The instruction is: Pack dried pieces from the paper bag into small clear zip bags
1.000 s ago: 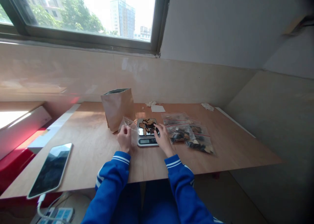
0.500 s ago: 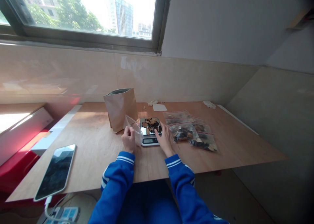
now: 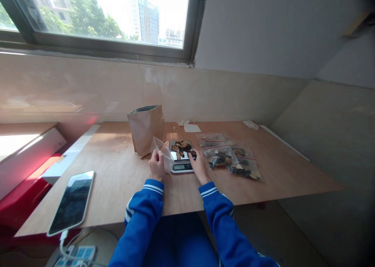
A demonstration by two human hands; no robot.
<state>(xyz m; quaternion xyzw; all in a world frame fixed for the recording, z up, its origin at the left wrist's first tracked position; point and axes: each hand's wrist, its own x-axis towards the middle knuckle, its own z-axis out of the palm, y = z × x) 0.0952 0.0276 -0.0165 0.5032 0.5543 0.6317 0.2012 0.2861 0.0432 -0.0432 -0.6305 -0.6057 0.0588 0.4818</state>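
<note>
The person's left hand (image 3: pixel 156 165) is pinching a clear zip bag (image 3: pixel 164 153), gripping it upright just left of a digital kitchen scale (image 3: pixel 181 166). Dark dried slices (image 3: pixel 181 147) are lying in a loose pile on the scale's steel platform, with the bag's mouth angled toward them. The right hand (image 3: pixel 199 166) is the nearer to the pile, its fingertips (image 3: pixel 193 154) reaching the pile's right edge, though whether they are grasping a slice cannot be told. A kraft paper pouch (image 3: pixel 145 130) is standing at far left, and filled zip bags (image 3: pixel 231 159) are lying to the right.
</note>
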